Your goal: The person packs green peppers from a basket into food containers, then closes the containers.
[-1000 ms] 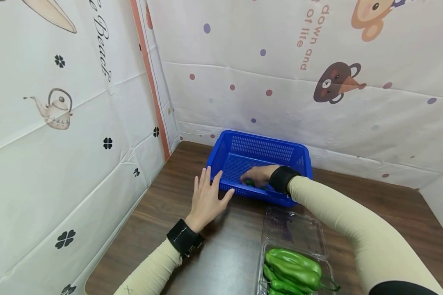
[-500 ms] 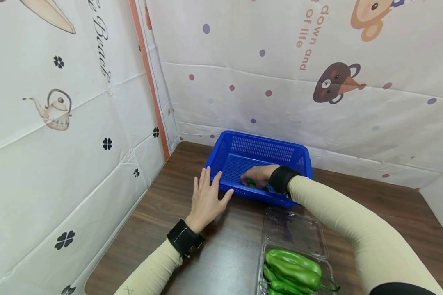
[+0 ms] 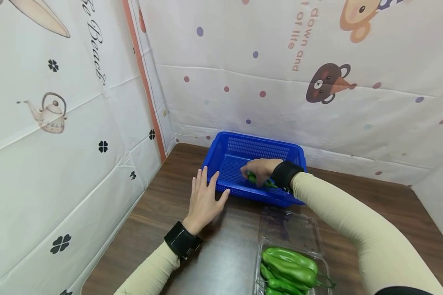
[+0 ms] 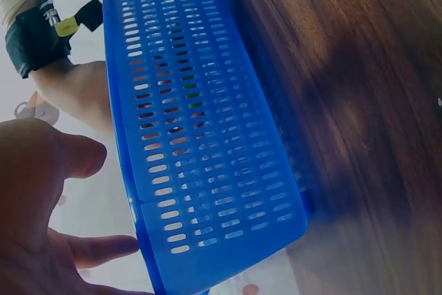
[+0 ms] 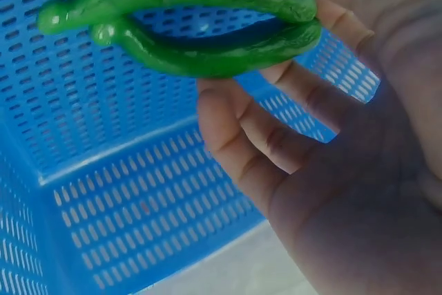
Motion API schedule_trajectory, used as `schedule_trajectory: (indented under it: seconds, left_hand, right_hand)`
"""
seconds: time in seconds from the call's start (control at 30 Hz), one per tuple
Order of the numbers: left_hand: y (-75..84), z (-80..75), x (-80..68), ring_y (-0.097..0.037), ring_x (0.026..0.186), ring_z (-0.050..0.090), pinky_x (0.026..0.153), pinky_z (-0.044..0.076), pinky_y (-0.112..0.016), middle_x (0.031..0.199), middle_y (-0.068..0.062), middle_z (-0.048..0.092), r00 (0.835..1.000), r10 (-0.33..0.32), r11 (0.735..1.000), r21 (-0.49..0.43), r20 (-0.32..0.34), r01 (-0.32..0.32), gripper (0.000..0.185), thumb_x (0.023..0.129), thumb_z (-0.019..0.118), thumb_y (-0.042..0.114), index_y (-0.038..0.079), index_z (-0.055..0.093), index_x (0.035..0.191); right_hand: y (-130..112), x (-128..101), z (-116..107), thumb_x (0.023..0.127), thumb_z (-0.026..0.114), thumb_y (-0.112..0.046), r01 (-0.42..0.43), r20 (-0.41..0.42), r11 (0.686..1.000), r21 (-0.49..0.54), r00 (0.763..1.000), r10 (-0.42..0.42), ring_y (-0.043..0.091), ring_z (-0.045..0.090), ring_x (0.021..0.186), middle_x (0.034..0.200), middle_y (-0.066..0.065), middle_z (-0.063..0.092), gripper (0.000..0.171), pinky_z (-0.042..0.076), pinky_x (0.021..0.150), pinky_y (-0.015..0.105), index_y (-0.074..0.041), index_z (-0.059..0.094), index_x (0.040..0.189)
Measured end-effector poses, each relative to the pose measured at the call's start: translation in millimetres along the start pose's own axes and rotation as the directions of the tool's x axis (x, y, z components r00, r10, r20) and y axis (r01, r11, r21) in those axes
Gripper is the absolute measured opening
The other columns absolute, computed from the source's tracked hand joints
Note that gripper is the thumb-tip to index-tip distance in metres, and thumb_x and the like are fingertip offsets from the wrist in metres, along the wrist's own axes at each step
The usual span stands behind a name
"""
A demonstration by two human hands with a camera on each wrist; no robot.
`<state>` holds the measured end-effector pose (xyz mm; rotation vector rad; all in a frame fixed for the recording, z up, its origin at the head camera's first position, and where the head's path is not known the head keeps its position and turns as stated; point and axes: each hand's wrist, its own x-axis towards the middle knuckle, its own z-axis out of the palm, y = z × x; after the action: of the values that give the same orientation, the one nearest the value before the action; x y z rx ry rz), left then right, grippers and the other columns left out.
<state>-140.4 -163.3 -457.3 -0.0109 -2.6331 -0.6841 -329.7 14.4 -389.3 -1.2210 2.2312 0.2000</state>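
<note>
left hand braces outside the basket, right hand holds the peppers inside it

the flat left hand [image 3: 204, 199], fingers spread, rests on the brown wooden table [image 3: 162, 213] against the near wall of the blue perforated plastic basket [image 3: 229, 143]; the right hand [image 3: 260, 170] (clearly the nearer one) curls its fingers [image 5: 238, 136] round two long glossy green peppers [image 5: 193, 22], which lie crosswise under them, stems pointing left, low inside the basket.

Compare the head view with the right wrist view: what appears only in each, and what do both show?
Only the head view shows the left hand flat on the wooden table beside the basket, and the clear tray of green peppers. Only the right wrist view shows that the fingers hold two peppers at once. Both show the right hand inside the blue basket.
</note>
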Motion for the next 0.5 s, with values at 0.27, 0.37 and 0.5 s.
schedule_trajectory:
  seconds: [0.27,0.37,0.5]
  left_hand:
    - [7.5,4.8,-0.1,-0.051,0.149,0.026,0.121,0.019,-0.065,0.159,-0.032,0.032,0.992,0.109,0.992,-0.058,-0.06,-0.113,0.063,0.096,0.072,0.037,0.004,0.054,0.147]
    - [10.5,7.3,-0.2,-0.047,0.151,0.024,0.121,0.021,-0.065,0.161,-0.031,0.031,0.986,0.154,0.983,-0.092,-0.067,-0.16,0.064,0.096,0.072,0.037,0.004,0.054,0.147]
    - [15.9,9.6,0.8,-0.041,0.154,0.022,0.12,0.023,-0.064,0.163,-0.027,0.029,0.975,0.214,0.965,-0.142,-0.068,-0.221,0.066,0.095,0.072,0.039,0.005,0.053,0.148]
  right_hand:
    - [6.4,-26.4,-7.7,0.085,0.082,-0.003,0.005,-0.089,1.0,0.011,0.996,-0.004,0.024,0.052,0.096,0.109,0.005,0.056,0.041,0.051,0.074,0.033,-0.013,0.061,0.119]
    - [6.9,-36.9,-10.7,0.085,0.083,-0.004,0.014,-0.124,1.0,0.009,0.992,-0.013,0.024,0.052,0.096,0.108,0.005,0.055,0.04,0.051,0.076,0.035,-0.016,0.06,0.116]
    - [6.2,-50.4,-13.2,0.086,0.083,-0.006,0.026,-0.168,1.0,0.011,0.985,-0.024,0.024,0.051,0.094,0.106,0.004,0.053,0.038,0.048,0.075,0.035,-0.021,0.058,0.11]
